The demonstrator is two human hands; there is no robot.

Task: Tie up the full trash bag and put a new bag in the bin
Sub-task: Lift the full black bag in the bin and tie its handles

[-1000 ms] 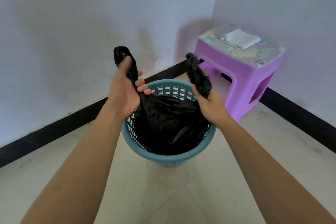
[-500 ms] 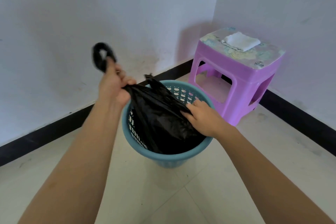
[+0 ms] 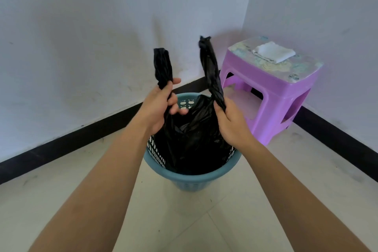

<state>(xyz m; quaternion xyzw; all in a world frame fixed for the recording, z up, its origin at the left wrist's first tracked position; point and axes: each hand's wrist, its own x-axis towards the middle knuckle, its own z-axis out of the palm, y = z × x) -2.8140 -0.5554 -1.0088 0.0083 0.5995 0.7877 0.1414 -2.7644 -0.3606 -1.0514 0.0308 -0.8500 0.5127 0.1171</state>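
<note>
A black trash bag sits inside a blue perforated bin on the tiled floor. Its two twisted handles stand up above the rim, apart from each other. My left hand grips the left handle near its base. My right hand grips the right handle, which rises higher. The bag's contents are hidden by the black plastic.
A purple plastic stool stands just right of the bin in the room corner, with a folded white cloth on top. White walls with a black skirting board close in behind and on the right.
My right hand has come up out of the bin holding the right handle. My left hand has moved right, towards the middle, so both handles now stand upright side by side.
</note>
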